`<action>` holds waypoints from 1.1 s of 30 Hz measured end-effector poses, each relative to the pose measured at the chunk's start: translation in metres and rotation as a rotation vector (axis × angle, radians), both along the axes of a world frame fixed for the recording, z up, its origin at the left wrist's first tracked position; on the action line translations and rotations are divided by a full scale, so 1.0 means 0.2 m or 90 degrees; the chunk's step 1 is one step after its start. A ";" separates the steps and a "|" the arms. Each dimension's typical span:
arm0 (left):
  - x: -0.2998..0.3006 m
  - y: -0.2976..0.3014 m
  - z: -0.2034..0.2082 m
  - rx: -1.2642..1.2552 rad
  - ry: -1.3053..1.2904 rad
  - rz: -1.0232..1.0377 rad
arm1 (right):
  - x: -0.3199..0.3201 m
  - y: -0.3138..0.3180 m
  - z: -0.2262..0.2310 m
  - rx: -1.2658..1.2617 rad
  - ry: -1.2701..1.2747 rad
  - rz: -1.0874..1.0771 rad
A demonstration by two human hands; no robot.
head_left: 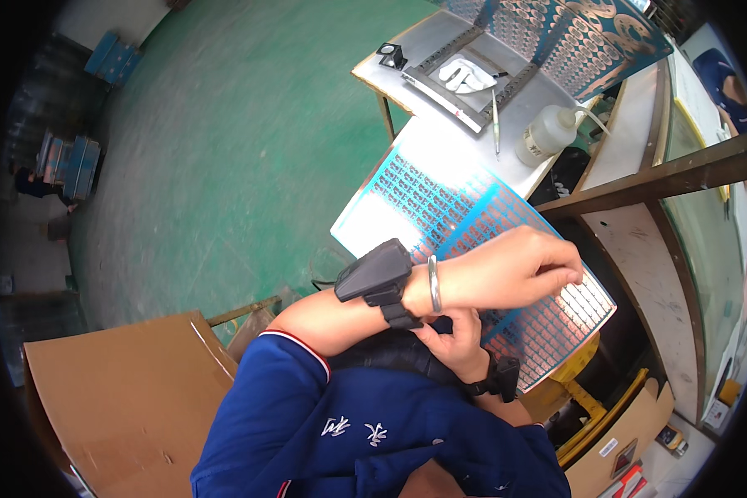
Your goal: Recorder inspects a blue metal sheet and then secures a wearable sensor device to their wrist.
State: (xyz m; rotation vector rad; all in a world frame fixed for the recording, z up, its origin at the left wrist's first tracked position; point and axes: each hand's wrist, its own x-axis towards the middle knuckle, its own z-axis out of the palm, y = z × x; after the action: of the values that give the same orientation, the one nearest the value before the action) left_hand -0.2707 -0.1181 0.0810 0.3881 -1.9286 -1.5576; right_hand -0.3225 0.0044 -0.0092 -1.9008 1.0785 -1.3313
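My left forearm reaches across to the right, with a silver bangle at the wrist. Strapped behind the bangle is a black wrist device. My left hand hangs over the blue patterned panel, its fingers curled into a loose fist with nothing visible in it. Underneath that wrist, my right hand has its thumb and fingers closed at the end of the device's black strap; the fingertips are partly hidden. A second black wrist device is on my right wrist.
Beyond the panel, a metal table holds a dark frame with a white glove, a pen, a small black magnifier and a squeeze bottle. A cardboard box stands at left; a wooden bar crosses at right.
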 end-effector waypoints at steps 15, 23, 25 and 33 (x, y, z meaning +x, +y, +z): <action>0.06 0.16 0.11 0.124 0.084 -0.183 | -0.04 -0.02 -0.05 0.055 -0.055 0.004; 0.14 0.15 -0.20 0.166 -0.043 0.149 | -0.07 -0.01 -0.01 -0.142 0.047 0.040; 0.17 0.16 -0.26 0.089 -0.116 0.207 | -0.05 0.03 -0.06 -0.122 0.028 0.052; 0.11 0.16 -0.21 0.247 -0.047 0.207 | 0.05 0.07 -0.19 -0.010 0.046 0.057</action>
State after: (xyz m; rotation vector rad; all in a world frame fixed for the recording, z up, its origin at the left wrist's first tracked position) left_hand -0.2495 -0.0859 0.0382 0.8861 -1.5125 -1.7051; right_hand -0.3128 0.0176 -0.0476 -1.9986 1.0084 -1.2345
